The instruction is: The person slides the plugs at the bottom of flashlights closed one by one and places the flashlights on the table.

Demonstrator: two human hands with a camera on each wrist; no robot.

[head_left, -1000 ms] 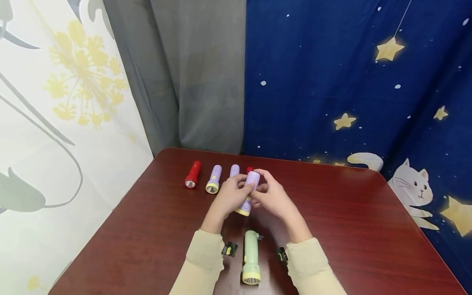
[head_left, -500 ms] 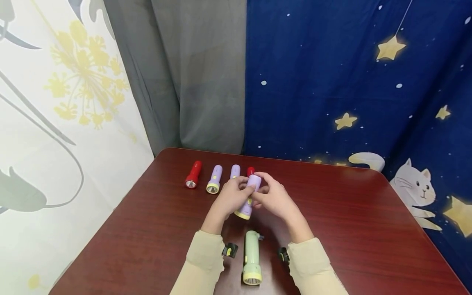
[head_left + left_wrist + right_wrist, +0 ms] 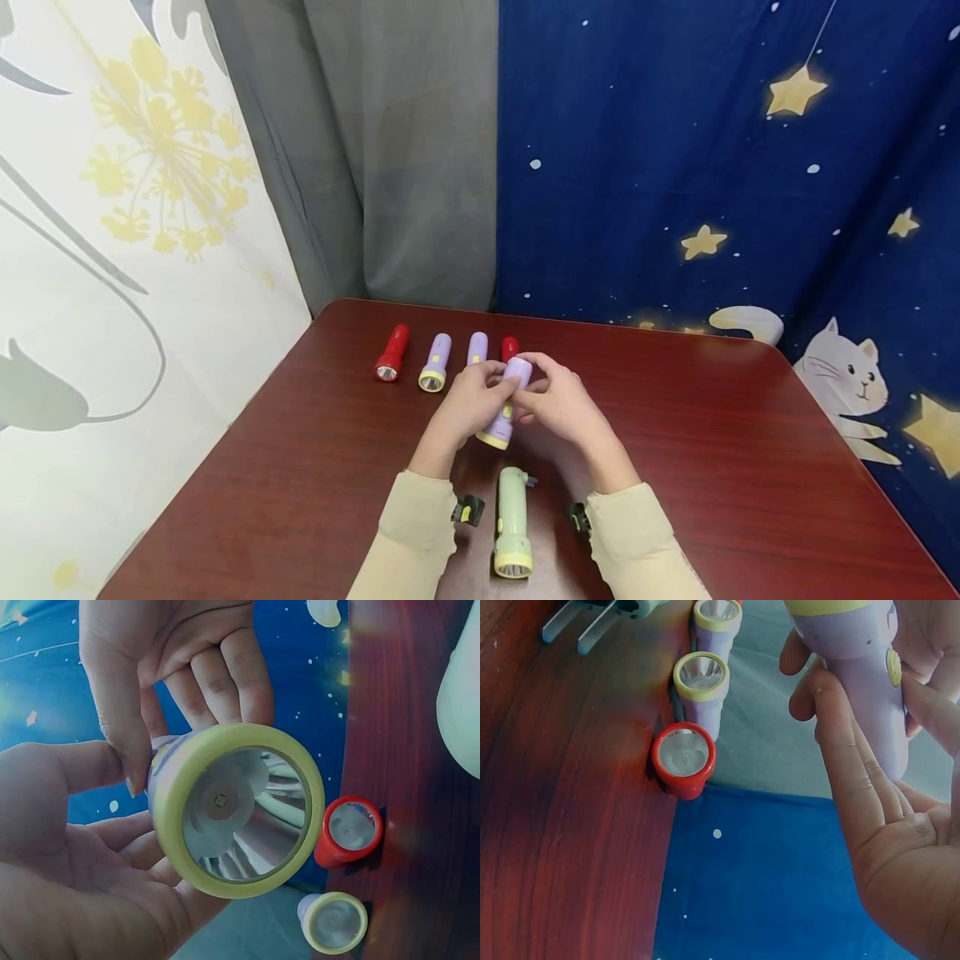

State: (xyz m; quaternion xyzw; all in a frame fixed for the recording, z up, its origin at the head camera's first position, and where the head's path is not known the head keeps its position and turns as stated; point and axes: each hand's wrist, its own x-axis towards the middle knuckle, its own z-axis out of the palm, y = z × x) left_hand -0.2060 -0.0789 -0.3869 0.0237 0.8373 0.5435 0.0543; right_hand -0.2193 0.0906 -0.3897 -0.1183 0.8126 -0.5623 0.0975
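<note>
Both hands hold a purple flashlight [image 3: 497,429] with a yellow head ring, raised over the table and tilted so its lens end faces the person. Along its left side, my left hand [image 3: 468,402] grips the body with thumb and fingers. My right hand [image 3: 557,403] holds it from the right, thumb near the yellow switch [image 3: 893,667] and fingers behind the body. Its lens [image 3: 240,814] fills the middle of the left wrist view, unlit. On the table below lies a pale green flashlight [image 3: 513,517] with plug prongs [image 3: 581,628] folded out at its tail.
Behind the hands, a row on the table [image 3: 712,442] holds a red flashlight [image 3: 392,354], a purple flashlight [image 3: 435,363], a second purple one [image 3: 477,347] and another red one [image 3: 509,347], the last two partly hidden by the hands. Curtains [image 3: 645,167] hang behind the table.
The held flashlight has come slightly lower and nearer to the person, its tail dropping a little. Both hands keep their hold; the other flashlights stay put.
</note>
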